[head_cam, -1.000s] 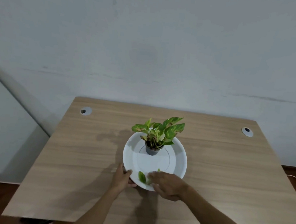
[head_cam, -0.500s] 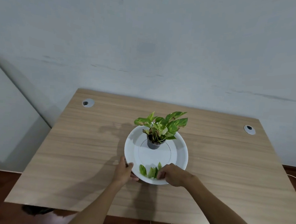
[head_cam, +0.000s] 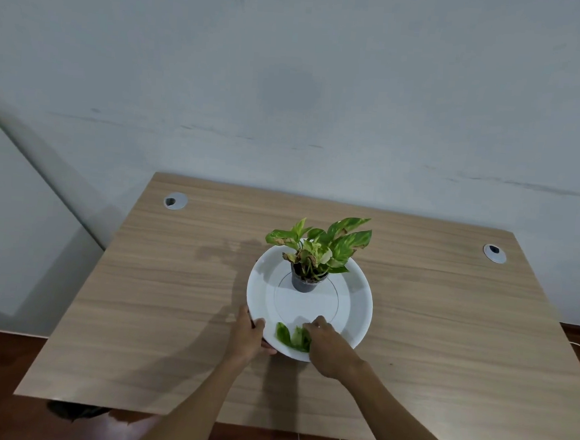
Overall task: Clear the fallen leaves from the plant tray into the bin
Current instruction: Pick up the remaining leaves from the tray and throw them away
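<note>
My left hand (head_cam: 247, 337) grips the tray (head_cam: 357, 314) rim on the bench (head_cam: 159, 300); my right hand (head_cam: 329, 349) fingers curl over the fallen leaves (head_cam: 290, 336) at its near edge, though I cannot tell whether they pinch. A careless sweep could scatter leaves onto the bench or tip the potted plant (head_cam: 313, 256); no bin is in view.

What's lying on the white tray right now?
The white tray holds a small potted plant toward the back and fallen leaves at the front rim. The right hand covers part of the leaves, so their count is unclear.
</note>
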A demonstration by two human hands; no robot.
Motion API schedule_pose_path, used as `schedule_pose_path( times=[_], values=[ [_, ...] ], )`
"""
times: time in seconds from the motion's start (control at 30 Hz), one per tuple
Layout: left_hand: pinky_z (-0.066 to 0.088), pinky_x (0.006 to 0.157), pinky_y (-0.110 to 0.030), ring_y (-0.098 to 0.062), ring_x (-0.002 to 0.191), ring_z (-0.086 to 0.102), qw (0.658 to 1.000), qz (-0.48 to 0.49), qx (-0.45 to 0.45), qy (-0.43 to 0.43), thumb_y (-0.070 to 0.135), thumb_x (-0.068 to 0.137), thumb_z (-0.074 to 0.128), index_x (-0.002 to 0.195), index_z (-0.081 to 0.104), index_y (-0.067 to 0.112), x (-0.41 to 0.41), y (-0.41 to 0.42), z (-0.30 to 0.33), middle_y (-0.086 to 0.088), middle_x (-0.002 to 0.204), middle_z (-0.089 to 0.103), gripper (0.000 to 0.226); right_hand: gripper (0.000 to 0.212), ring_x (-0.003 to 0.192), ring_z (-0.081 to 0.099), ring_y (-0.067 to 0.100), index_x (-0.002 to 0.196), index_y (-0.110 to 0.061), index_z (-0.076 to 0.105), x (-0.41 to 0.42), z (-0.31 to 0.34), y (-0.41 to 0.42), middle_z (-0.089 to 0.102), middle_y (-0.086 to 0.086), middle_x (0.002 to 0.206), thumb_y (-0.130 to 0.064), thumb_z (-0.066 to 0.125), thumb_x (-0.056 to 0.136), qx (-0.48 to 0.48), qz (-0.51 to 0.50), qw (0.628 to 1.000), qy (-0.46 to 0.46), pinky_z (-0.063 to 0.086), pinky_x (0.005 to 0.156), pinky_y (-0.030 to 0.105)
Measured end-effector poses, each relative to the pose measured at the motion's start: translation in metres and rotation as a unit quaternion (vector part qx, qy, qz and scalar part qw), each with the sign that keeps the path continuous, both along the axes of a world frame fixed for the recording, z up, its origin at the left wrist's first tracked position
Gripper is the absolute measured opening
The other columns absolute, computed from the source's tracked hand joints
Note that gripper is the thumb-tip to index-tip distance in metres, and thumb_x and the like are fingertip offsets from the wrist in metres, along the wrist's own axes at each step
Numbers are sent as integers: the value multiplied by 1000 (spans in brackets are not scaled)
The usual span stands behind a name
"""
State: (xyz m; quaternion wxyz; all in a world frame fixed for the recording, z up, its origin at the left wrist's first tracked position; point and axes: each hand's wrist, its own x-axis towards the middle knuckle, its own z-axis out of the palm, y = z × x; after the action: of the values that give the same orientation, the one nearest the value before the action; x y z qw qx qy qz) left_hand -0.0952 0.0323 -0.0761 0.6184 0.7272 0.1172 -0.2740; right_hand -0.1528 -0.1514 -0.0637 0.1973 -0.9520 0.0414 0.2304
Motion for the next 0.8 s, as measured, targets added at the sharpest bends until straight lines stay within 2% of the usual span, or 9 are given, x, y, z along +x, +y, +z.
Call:
schedule_pose_path(
  times=[0.07,0.13,0.2,0.37,0.43,0.57,0.67,0.8],
  values=[
    [60,51,-37,-34,82,70,1000,4,2,-1,9,98,44,123,38,13,-1,-1,-1,-16,117,58,26,42,110,53,31,128,-8,52,-3,2,0,44,13,125,0,44,88,28,-8,1000,-7,45,98,37],
    [60,51,-34,-34,90,68,1000,7,1,-2,9,98,44,122,38,14,-2,-2,0,-15,118,57,25,42,112,53,27,128,-13,54,-1,9,-9,46,10,126,1,40,90,57,-72,995,-23,44,97,33],
    [59,51,-34,-33,91,66,1000,15,-5,1,9,98,44,123,38,15,-3,-3,1,-13,117,56,26,45,109,53,26,129,-21,49,1,15,-22,46,7,127,-1,40,90,46,-86,995,-37,47,92,37],
    [60,53,-36,-31,90,67,1000,19,-18,18,7,98,43,128,37,15,0,-1,1,-13,120,55,32,68,126,40,23,146,-36,24,8,25,-36,32,1,145,-12,55,90,-55,104,993,14,50,88,40],
    [60,52,-35,-33,94,66,1000,16,-17,20,7,98,44,129,37,14,1,0,1,-14,121,55,33,73,130,39,25,148,-36,22,16,25,-35,28,1,152,-15,60,90,-113,189,976,-5,49,90,41],
    [61,56,-39,-33,98,64,999,23,-22,23,7,98,44,128,38,14,2,-1,-1,-13,125,55,31,85,142,30,28,151,-30,21,29,19,-24,15,4,162,-1,64,83,-166,351,920,-42,45,95,46],
    [60,58,-41,-34,103,61,998,41,-39,36,7,99,41,128,38,18,1,-4,-1,-9,125,53,32,91,146,23,28,152,-25,14,41,10,-11,8,4,163,-3,68,81,-174,399,899,-53,42,102,48],
    [61,58,-43,-32,103,59,999,37,-18,23,8,99,38,125,36,20,0,-6,1,-8,122,51,29,94,147,20,30,152,-17,15,48,3,4,12,9,162,-3,71,79,-200,435,877,-37,37,106,49]
  ],
)
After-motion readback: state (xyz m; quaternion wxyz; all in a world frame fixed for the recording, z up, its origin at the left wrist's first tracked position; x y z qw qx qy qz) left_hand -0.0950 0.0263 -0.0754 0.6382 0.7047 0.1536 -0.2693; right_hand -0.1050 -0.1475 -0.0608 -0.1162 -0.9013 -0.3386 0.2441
